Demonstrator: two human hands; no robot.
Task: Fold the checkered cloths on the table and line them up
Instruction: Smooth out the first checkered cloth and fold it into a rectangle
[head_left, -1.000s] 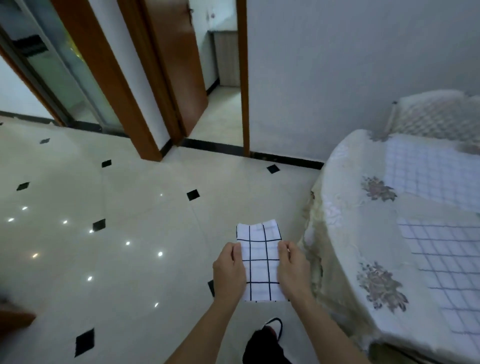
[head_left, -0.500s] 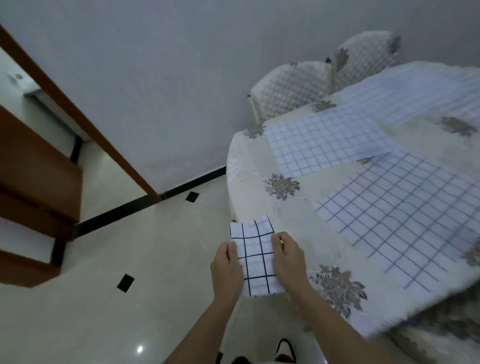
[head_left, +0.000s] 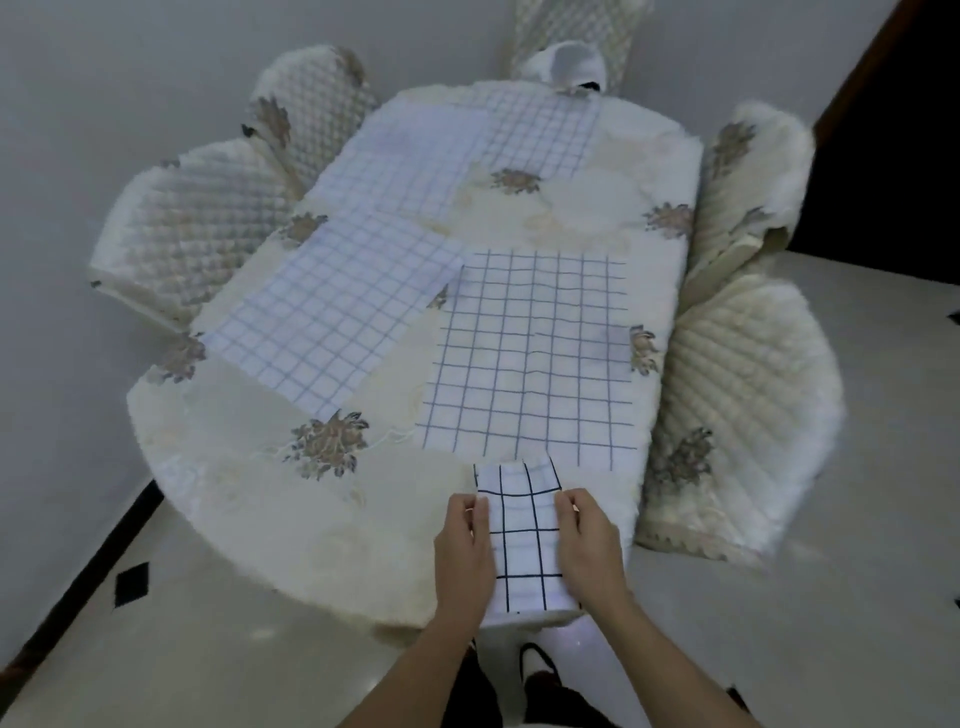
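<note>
No legible txt anywhere.

The left hand (head_left: 462, 556) and right hand (head_left: 592, 551) are covering both long edges of the folded cloth (head_left: 524, 540), so its layers are not showing. Both forearms are running off the frame at 6 o'clock. At 12 o'clock the top edge is cutting off a chair (head_left: 566, 31). At 11 o'clock the far cloth (head_left: 410, 150) is blurring, its grid fading out.
</note>
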